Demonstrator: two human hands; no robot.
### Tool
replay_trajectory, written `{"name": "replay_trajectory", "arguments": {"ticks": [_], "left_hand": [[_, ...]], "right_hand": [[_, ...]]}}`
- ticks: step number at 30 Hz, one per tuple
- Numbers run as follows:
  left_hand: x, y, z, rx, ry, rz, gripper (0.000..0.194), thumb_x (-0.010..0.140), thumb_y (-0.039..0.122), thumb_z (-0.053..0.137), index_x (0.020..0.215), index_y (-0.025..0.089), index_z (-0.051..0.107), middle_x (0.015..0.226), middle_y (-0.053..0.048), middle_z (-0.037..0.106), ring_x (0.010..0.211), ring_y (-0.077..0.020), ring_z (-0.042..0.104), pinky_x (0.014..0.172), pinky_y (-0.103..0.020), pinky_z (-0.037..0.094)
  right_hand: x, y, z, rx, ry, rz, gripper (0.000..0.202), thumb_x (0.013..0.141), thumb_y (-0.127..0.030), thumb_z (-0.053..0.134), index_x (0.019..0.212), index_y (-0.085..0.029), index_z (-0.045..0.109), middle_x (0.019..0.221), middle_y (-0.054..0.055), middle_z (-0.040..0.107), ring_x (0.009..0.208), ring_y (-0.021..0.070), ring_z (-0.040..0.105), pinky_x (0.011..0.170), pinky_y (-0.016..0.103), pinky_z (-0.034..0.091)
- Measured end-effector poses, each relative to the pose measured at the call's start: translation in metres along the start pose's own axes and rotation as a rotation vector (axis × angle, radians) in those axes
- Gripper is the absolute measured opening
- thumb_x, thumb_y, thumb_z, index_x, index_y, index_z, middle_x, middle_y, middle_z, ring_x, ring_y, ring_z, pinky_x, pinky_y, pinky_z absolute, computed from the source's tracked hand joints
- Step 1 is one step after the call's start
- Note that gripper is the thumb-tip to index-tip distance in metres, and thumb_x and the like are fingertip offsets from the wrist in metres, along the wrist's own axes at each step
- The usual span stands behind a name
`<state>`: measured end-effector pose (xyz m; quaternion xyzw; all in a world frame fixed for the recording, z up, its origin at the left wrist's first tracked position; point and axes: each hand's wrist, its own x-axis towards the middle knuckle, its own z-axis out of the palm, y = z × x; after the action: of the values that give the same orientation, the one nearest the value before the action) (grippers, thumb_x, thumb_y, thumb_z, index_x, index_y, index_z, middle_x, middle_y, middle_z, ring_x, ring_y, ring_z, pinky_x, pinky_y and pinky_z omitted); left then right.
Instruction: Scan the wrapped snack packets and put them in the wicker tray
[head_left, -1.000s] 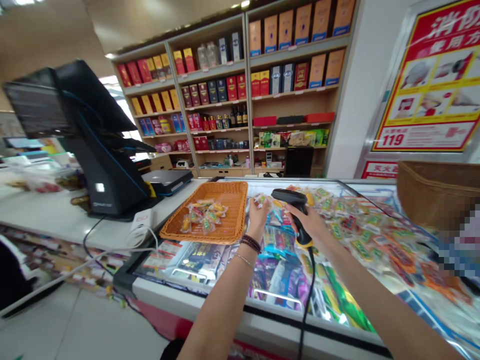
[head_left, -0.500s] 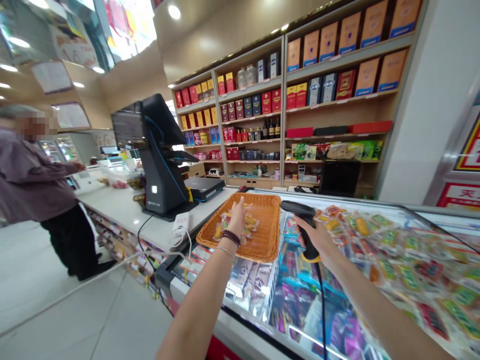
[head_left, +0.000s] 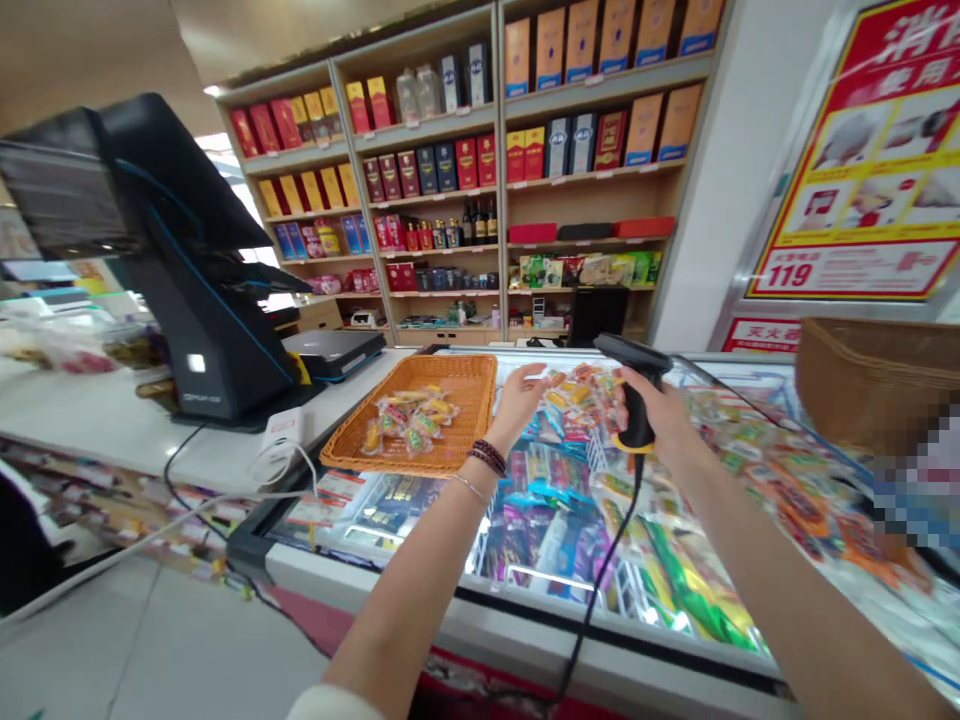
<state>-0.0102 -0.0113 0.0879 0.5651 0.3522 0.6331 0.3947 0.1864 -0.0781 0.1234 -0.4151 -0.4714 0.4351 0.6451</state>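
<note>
My right hand (head_left: 664,410) is wrapped round the grip of a black barcode scanner (head_left: 634,355), its cord hanging down over the glass-topped freezer (head_left: 330,575). My left hand (head_left: 521,400) is open, fingers a little curled and apart, beside small clear-wrapped snack packets (head_left: 577,390) lying on the glass between my two hands. Left of it sits an orange wicker basket (head_left: 476,405). Several similar packets (head_left: 420,415) with yellow contents lie inside the basket.
A till screen on a black stand (head_left: 202,300) and a flat scale (head_left: 337,350) occupy the counter at left. A white power strip (head_left: 283,435) trails cables. More wrapped packets (head_left: 795,490) cover the glass at right, near a brown basket (head_left: 862,380). Shelves of boxes stand behind.
My left hand has left the basket and moved right to the packets near the scanner. The packets in the basket stay there. The view has turned right, bringing in a brown basket and wall poster.
</note>
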Motion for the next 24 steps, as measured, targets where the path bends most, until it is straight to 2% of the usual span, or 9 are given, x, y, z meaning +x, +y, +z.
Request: {"name": "replay_trajectory", "arguments": {"ticks": [3,6,9,13,16,18,19,22,24], "left_hand": [[-0.021,-0.027,0.043,0.032,-0.121,-0.053,0.030,0.061,0.017,0.090,0.088,0.020,0.075,0.104,-0.012,0.074,0.095,-0.0268,0.067,0.095,-0.042,0.052],[-0.046,-0.051,0.061,0.138,-0.263,-0.108,0.036,0.048,0.015,0.095,0.076,0.020,0.074,0.086,-0.010,0.071,0.098,-0.0320,0.066,0.100,-0.044,0.049],[-0.059,-0.063,0.062,0.300,-0.411,-0.121,0.029,0.049,0.017,0.095,0.068,0.020,0.073,0.072,-0.008,0.068,0.087,-0.0319,0.066,0.093,-0.043,0.051],[-0.060,-0.062,0.055,0.425,-0.626,-0.001,0.024,0.052,0.025,0.094,0.063,0.022,0.072,0.067,-0.005,0.068,0.068,-0.0240,0.063,0.077,-0.036,0.052],[-0.059,-0.060,0.050,0.438,-0.725,0.061,0.028,0.049,0.027,0.095,0.064,0.023,0.071,0.065,-0.003,0.068,0.061,-0.0209,0.060,0.071,-0.033,0.052],[-0.058,-0.061,0.045,0.457,-0.670,0.040,0.032,0.047,0.027,0.096,0.060,0.024,0.067,0.060,-0.002,0.063,0.061,-0.0222,0.061,0.074,-0.034,0.052],[-0.057,-0.062,0.041,0.470,-0.580,0.016,0.034,0.048,0.027,0.096,0.058,0.024,0.064,0.058,-0.002,0.061,0.065,-0.0240,0.063,0.077,-0.035,0.052],[-0.050,-0.067,0.029,0.476,-0.174,-0.081,0.037,0.052,0.023,0.095,0.064,0.023,0.060,0.062,-0.003,0.059,0.083,-0.0294,0.068,0.089,-0.039,0.051],[-0.043,-0.070,0.022,0.393,0.018,-0.210,0.035,0.059,0.023,0.092,0.075,0.023,0.061,0.066,-0.002,0.061,0.086,-0.0279,0.069,0.091,-0.040,0.051]], "right_hand": [[-0.006,0.004,-0.022,0.063,0.072,0.053,0.047,0.060,-0.055,0.085,0.081,-0.022,0.059,0.060,-0.005,0.056,0.041,0.0098,0.047,0.034,0.024,0.037],[-0.012,0.020,-0.038,-0.001,0.110,0.061,0.044,0.065,-0.058,0.081,0.076,-0.024,0.055,0.055,-0.005,0.054,0.039,0.0104,0.046,0.034,0.025,0.037],[-0.015,0.033,-0.045,-0.051,0.106,0.106,0.043,0.069,-0.060,0.077,0.069,-0.024,0.053,0.049,-0.004,0.051,0.038,0.0115,0.046,0.036,0.026,0.039],[-0.016,0.040,-0.043,-0.070,0.099,0.109,0.043,0.070,-0.060,0.078,0.068,-0.024,0.055,0.046,-0.004,0.052,0.037,0.0125,0.047,0.036,0.027,0.041],[-0.017,0.041,-0.041,-0.128,0.060,0.097,0.043,0.074,-0.061,0.075,0.068,-0.024,0.055,0.043,-0.003,0.053,0.034,0.0133,0.047,0.036,0.028,0.042],[-0.019,0.042,-0.040,-0.145,0.048,0.088,0.042,0.075,-0.061,0.074,0.068,-0.024,0.055,0.042,-0.003,0.053,0.034,0.0134,0.047,0.036,0.028,0.042],[-0.020,0.042,-0.039,-0.143,0.047,0.081,0.042,0.075,-0.061,0.075,0.068,-0.024,0.055,0.042,-0.003,0.053,0.034,0.0133,0.047,0.036,0.028,0.043],[-0.021,0.044,-0.038,-0.125,0.049,0.067,0.043,0.073,-0.060,0.077,0.069,-0.024,0.055,0.044,-0.003,0.053,0.035,0.0126,0.046,0.036,0.027,0.042],[-0.021,0.045,-0.037,-0.126,0.048,0.054,0.044,0.071,-0.060,0.079,0.068,-0.023,0.055,0.047,-0.003,0.054,0.036,0.0117,0.047,0.036,0.026,0.042]]}}
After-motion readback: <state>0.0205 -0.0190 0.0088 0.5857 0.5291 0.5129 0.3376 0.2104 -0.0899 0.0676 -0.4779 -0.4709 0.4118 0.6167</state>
